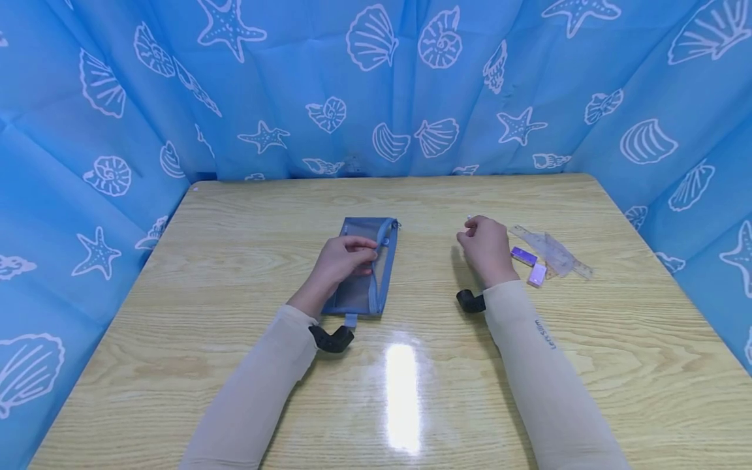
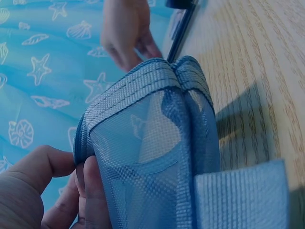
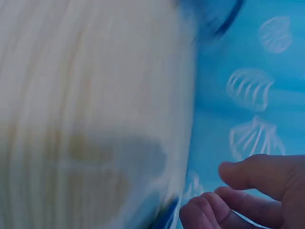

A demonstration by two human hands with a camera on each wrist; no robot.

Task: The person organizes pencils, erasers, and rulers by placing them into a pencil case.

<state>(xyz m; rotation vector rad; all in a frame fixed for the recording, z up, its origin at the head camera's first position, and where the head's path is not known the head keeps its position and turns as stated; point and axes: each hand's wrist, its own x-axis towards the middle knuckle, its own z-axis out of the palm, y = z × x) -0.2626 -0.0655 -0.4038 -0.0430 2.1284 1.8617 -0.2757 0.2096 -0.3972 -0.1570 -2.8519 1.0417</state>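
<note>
Curtain [image 1: 59,215] printed with white shells hangs past the left edge of the wooden table [image 1: 147,339]. Left of the table's middle, nearer its far edge, a blue mesh pouch [image 1: 352,297] lies with its rim pinched between the thumb and fingers of the left hand [image 1: 341,260]. Farther right, the right hand [image 1: 486,248] hovers with fingers loosely curled; I cannot tell whether it grips the blurred blue sliver [image 3: 167,214] at its fingertips. Toward the far right corner, 1 purple block [image 1: 524,256] and 1 lilac block [image 1: 537,275] lie beside overlapping clear rulers [image 1: 558,256].
</note>
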